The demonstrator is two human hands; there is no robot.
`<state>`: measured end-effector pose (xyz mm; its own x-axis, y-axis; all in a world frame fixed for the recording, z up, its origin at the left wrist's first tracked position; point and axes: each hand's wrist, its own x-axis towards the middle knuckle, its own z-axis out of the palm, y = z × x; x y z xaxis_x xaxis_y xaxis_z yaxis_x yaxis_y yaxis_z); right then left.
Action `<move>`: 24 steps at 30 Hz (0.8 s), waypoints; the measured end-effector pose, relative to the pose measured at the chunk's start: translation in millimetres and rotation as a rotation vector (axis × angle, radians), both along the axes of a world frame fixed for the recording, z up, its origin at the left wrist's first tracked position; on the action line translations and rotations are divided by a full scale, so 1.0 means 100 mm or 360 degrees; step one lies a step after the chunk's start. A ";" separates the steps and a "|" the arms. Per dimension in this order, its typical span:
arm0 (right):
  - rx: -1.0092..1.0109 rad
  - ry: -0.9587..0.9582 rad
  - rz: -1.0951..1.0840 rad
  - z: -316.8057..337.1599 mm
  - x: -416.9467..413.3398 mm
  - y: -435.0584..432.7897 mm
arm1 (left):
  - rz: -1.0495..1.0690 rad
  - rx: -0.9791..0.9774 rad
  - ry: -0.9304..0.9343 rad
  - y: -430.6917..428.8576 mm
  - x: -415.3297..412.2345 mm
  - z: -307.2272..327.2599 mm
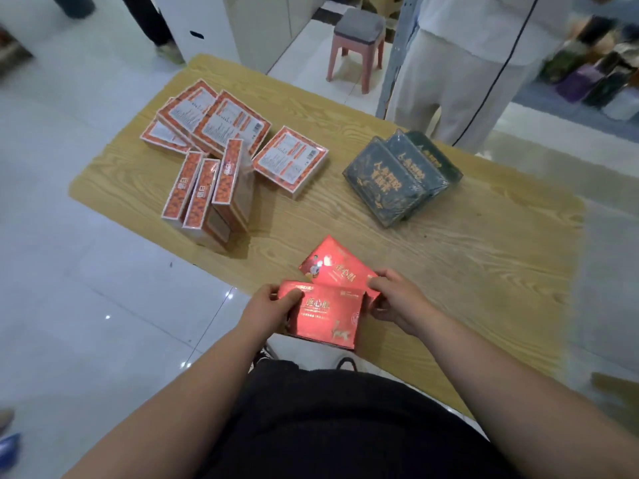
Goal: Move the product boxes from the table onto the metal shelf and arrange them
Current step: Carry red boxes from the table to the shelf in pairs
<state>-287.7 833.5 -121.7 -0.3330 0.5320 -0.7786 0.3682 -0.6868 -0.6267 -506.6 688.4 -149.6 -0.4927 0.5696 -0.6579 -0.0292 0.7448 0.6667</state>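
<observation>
A: While the left hand (273, 305) and right hand (390, 299) grip the near red box's (325, 316) ends, what could go wrong?

B: The far red box (332, 269) just beyond them touches it and may slide off the table (484, 254).

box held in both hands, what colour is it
Red with gold lettering on the box, seen in the head view.

Stool (358, 43): pink legs, grey cushion.
Cabinet (221, 25): white, left of stool.
Bystander (460, 81): pale trousers, standing.
Floor (69, 271): glossy pale tiles.
</observation>
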 end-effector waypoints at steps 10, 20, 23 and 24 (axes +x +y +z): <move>0.0136 0.0115 0.0495 0.07 -0.55 -0.15 | 0.1152 0.0167 -0.0142 -1.51 -0.49 0.13; 0.0302 0.0137 0.1140 0.28 -1.95 -1.15 | 0.1899 0.0206 0.0002 -3.12 -0.89 0.09; 0.0372 0.0152 0.1284 0.29 -2.48 -1.56 | 0.2127 0.0222 0.0031 -3.65 -1.02 0.08; 0.0381 0.0157 0.1302 0.28 -2.67 -1.70 | 0.2184 0.0227 0.0044 -3.83 -1.07 0.08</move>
<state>-554.6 663.8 -93.4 -0.7439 0.2414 -0.6231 0.6261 -0.0743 -0.7762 -613.6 305.8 -141.2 -0.7206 -0.3173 -0.6165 -0.6632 0.0561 0.7464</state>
